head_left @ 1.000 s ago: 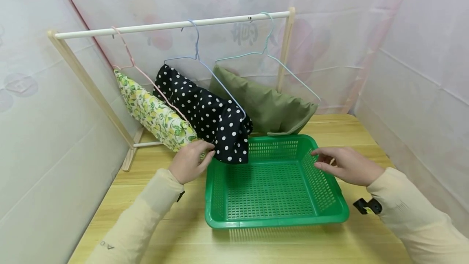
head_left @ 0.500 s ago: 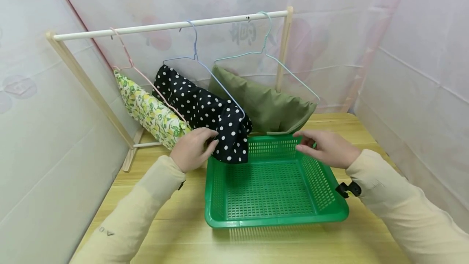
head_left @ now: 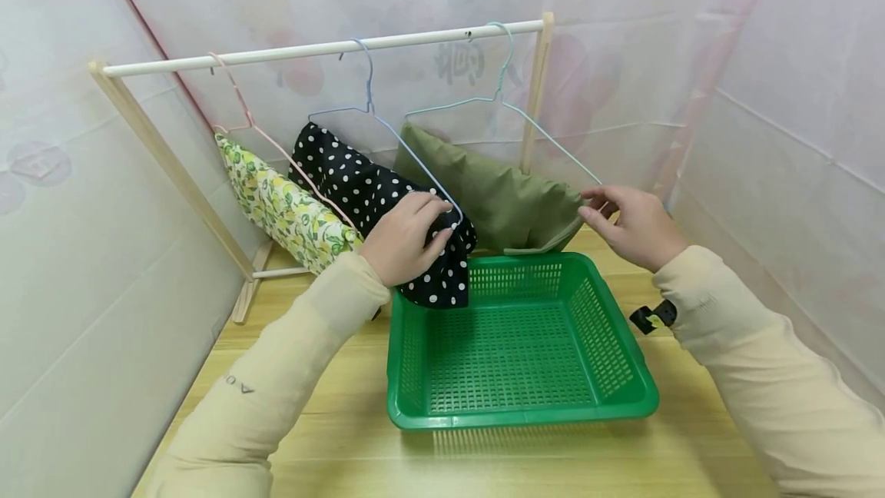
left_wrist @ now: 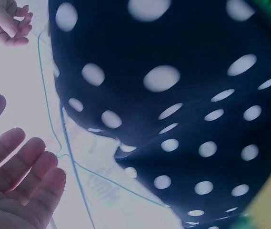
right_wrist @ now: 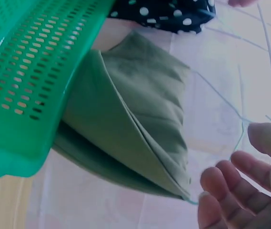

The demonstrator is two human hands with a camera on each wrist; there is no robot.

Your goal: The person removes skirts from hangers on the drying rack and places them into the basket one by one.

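My left hand [head_left: 409,240] is over the black polka-dot cloth [head_left: 366,194], near the lower end of the blue hanger [head_left: 370,91]. In the left wrist view its fingers [left_wrist: 25,171] are loosely bent, with nothing between them and a gap to the cloth. At the right, my right hand [head_left: 636,225] is beside the right corner of the olive green cloth [head_left: 484,187], which hangs over the teal hanger [head_left: 501,89]. The right wrist view has those fingers [right_wrist: 235,191] relaxed near that corner; whether a fingertip touches it I cannot tell.
A white rail [head_left: 290,51] on a wooden stand carries the hangers. Lemon-print cloth [head_left: 283,210] hangs from a pink hanger [head_left: 243,102] at the left. Below the cloths, a green basket [head_left: 525,417] stands on the wooden table [head_left: 332,444]. Pale curtains [head_left: 781,137] enclose the sides.
My left hand has moved right and up from the lemon-print cloth's lower end to the blue hanger's end. The right hand has risen from the basket's right side to the olive cloth's corner.
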